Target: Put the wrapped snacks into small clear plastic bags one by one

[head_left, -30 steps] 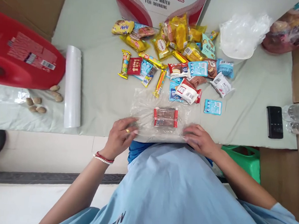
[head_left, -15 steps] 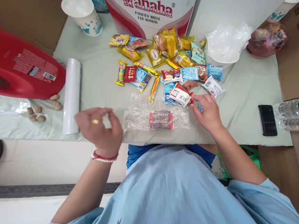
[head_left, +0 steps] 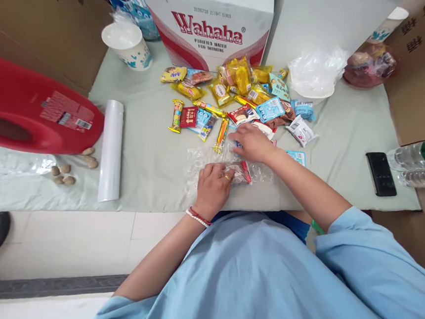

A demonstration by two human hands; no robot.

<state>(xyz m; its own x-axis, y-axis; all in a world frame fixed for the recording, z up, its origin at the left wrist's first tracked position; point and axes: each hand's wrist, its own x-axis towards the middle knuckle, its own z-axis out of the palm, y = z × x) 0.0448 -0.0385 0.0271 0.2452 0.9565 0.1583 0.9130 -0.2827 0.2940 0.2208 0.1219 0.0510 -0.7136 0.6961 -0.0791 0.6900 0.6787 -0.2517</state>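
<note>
Packet (head_left: 242, 173) partly under left hand (head_left: 213, 187)

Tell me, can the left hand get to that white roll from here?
Probably yes: the left hand is on the clear wrap, and the white roll lies off to its left across pale tablecloth, with nothing seen standing between them.

1. Left of your left hand (head_left: 213, 190), you can pass over bare cloth (head_left: 146, 173) as far as the white roll (head_left: 111, 150).
2. Ahead of your right hand (head_left: 250, 142), heaped snack packets (head_left: 223, 90) bar your way, with the carton (head_left: 216, 53) behind them.
3. Right of your right hand, a blue sachet (head_left: 297, 157) lies beside your forearm (head_left: 307, 185); past it, you have cloth up to the phone (head_left: 381, 174).
</note>
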